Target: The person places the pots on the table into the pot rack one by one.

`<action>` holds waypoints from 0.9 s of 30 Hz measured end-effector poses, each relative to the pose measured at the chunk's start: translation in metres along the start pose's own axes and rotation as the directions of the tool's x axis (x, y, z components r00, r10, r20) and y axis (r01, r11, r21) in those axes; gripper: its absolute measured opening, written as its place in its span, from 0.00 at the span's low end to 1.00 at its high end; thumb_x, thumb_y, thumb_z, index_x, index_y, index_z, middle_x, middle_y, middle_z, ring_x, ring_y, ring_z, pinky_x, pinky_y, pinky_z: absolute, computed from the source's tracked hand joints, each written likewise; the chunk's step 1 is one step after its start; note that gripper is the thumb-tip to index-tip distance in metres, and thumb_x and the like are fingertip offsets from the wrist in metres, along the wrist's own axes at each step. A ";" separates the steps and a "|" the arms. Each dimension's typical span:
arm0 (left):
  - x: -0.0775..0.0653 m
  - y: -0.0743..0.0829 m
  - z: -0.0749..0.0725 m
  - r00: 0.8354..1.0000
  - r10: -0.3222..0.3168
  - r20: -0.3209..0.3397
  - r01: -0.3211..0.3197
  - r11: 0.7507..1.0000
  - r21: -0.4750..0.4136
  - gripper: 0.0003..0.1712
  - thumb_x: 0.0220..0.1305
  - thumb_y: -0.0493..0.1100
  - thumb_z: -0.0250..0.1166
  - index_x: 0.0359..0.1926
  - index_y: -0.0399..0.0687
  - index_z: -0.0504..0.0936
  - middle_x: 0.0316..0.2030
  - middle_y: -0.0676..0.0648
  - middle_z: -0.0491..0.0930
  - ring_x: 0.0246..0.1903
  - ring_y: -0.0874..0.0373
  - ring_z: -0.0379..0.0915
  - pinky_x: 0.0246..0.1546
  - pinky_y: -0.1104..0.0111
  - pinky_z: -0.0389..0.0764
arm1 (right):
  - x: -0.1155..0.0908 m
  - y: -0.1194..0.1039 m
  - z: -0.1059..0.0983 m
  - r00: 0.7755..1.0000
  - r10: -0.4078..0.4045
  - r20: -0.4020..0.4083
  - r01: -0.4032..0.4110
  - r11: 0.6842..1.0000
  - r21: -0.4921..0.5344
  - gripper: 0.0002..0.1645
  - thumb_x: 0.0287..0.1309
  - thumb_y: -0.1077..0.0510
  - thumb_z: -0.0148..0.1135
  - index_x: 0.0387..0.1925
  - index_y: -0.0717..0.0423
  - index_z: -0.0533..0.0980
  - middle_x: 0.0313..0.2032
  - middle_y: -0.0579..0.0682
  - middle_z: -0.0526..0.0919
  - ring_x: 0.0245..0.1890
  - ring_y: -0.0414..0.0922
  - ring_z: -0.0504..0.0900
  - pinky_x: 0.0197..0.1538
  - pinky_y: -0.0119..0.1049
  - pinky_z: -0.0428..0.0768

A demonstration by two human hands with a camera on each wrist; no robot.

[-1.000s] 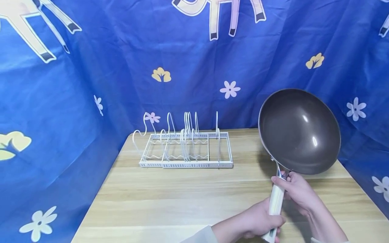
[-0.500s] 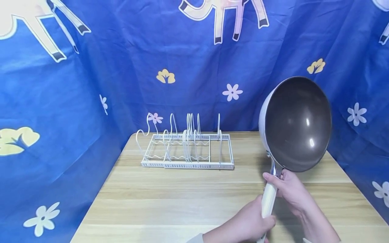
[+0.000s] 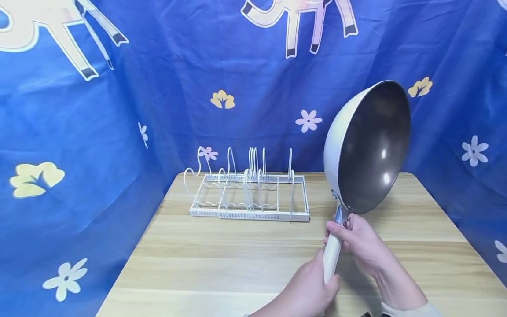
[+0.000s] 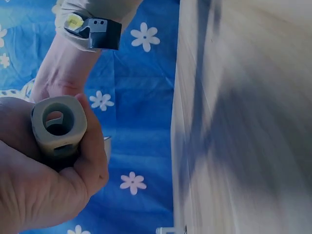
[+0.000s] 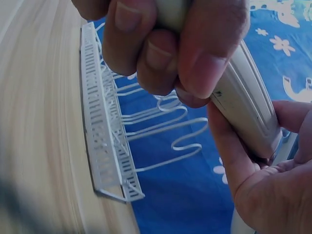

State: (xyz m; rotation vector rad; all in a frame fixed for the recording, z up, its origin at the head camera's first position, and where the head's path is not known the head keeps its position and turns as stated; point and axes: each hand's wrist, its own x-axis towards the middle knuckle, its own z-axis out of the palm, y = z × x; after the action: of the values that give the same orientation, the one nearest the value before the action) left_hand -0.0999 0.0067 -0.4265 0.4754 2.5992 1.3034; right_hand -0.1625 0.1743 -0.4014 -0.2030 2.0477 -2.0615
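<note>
A deep wok (image 3: 374, 149), dark inside and white outside, is held up above the right part of the table, its opening turned to the right. Near the lower end of its white handle (image 3: 332, 257), my left hand (image 3: 305, 288) grips with fingers wrapped round. My right hand (image 3: 366, 244) holds the handle's upper end by the metal neck, thumb laid across the front. In the left wrist view the hollow handle end (image 4: 59, 122) pokes out of my left fist. The right wrist view shows both hands on the handle (image 5: 248, 97).
A white wire pan rack (image 3: 249, 215) with several upright loops stands on the wooden table (image 3: 222, 264), left of the wok. A blue curtain (image 3: 253, 88) with flowers and animals surrounds the table at the back and sides.
The wok has moved left and higher, and has turned so that more of its white outside shows. Both hands have travelled left with it, still gripping the handle.
</note>
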 end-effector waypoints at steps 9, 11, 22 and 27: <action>-0.011 -0.013 -0.008 0.992 -0.006 -0.125 0.017 0.996 0.087 0.20 0.67 0.51 0.63 0.53 0.48 0.70 0.27 0.57 0.73 0.25 0.67 0.68 0.24 0.70 0.72 | 0.010 -0.007 0.018 0.985 -0.096 0.144 0.094 0.995 0.019 0.10 0.70 0.60 0.57 0.44 0.60 0.66 0.31 0.45 0.84 0.32 0.41 0.87 0.41 0.37 0.87; -0.015 -0.017 -0.010 0.988 -0.006 -0.152 0.017 0.997 0.074 0.19 0.67 0.50 0.63 0.52 0.48 0.69 0.26 0.57 0.71 0.24 0.67 0.67 0.24 0.70 0.71 | 0.013 -0.009 0.024 0.977 -0.118 0.177 0.117 0.993 0.016 0.10 0.70 0.61 0.56 0.45 0.60 0.65 0.31 0.46 0.83 0.32 0.42 0.88 0.42 0.38 0.87; -0.030 -0.037 -0.026 0.990 0.095 -0.107 -0.105 0.990 -0.097 0.26 0.70 0.50 0.61 0.61 0.42 0.65 0.26 0.58 0.66 0.24 0.70 0.64 0.27 0.75 0.70 | 0.019 -0.022 0.054 0.906 -0.231 0.354 0.233 0.972 0.039 0.13 0.69 0.64 0.58 0.45 0.69 0.66 0.31 0.52 0.83 0.32 0.43 0.87 0.41 0.43 0.88; -0.035 -0.051 -0.038 0.965 0.262 0.017 -0.253 0.945 -0.207 0.36 0.72 0.47 0.60 0.72 0.44 0.52 0.30 0.58 0.68 0.29 0.74 0.66 0.33 0.79 0.74 | 0.021 -0.026 0.063 0.847 -0.267 0.459 0.245 0.964 0.107 0.14 0.69 0.65 0.57 0.48 0.69 0.64 0.33 0.54 0.82 0.33 0.46 0.88 0.44 0.49 0.88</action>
State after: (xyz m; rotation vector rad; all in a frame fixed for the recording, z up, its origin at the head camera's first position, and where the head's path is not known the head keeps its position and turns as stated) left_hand -0.0892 -0.0629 -0.4439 0.8188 2.3938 1.5994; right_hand -0.1682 0.1075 -0.3756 -0.9212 1.7416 -1.9418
